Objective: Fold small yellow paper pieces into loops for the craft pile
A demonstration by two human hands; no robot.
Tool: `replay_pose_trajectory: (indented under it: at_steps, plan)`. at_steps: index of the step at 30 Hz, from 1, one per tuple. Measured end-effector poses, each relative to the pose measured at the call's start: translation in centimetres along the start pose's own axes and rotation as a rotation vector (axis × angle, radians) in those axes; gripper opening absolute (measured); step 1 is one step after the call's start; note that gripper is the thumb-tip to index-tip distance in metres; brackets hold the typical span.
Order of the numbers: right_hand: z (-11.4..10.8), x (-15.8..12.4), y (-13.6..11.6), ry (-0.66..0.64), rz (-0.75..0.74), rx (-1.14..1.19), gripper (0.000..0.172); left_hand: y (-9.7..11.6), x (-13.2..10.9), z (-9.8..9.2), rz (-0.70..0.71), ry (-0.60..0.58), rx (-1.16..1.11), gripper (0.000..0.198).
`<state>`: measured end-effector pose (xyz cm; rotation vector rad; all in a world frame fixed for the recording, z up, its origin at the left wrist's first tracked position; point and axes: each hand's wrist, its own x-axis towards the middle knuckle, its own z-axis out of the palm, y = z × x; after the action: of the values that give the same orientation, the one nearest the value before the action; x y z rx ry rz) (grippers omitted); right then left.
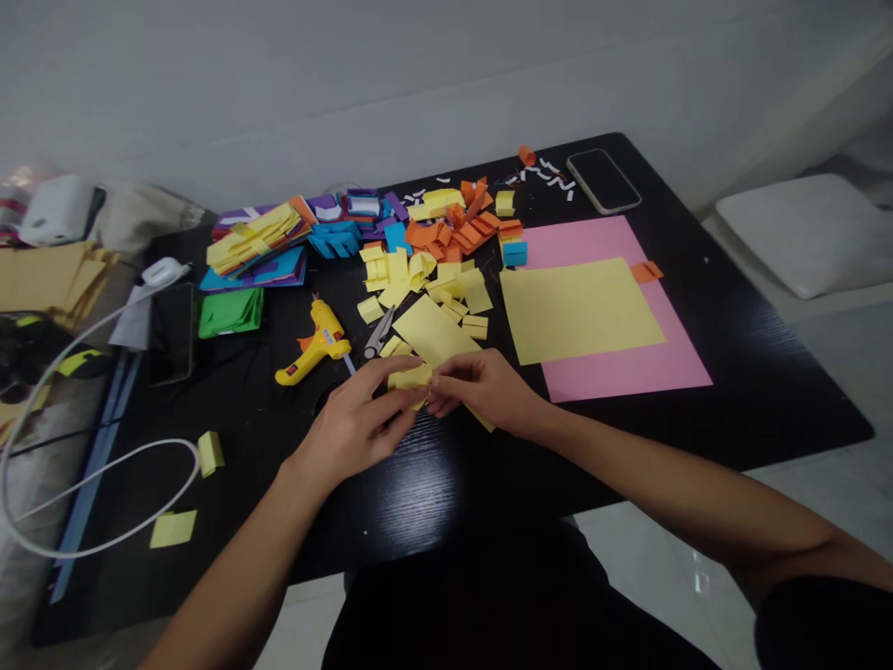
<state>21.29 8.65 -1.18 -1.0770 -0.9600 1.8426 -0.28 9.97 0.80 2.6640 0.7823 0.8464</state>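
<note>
A small folded yellow paper piece is held between both hands near the table's front middle. My left hand grips its left side, fingers bent over it. My right hand pinches its right end with thumb and fingertips. Under and behind the hands lies a larger yellow sheet. Scissors rest just beyond my left hand, and a yellow glue gun lies to their left. Loose yellow pieces are heaped behind the scissors.
Orange pieces and stacked coloured papers line the back. At right, a yellow sheet overlaps a pink sheet; a phone is behind. A white cable loops at left near a green paper stack.
</note>
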Motion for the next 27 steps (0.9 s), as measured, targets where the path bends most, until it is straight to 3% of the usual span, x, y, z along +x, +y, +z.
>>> replay_pose_trajectory:
  at_steps: [27]
  plan:
    - [-0.05,0.21,0.35,-0.004,-0.009,-0.065,0.028,-0.14,0.01,-0.13,0.013,-0.059,-0.047,0.015]
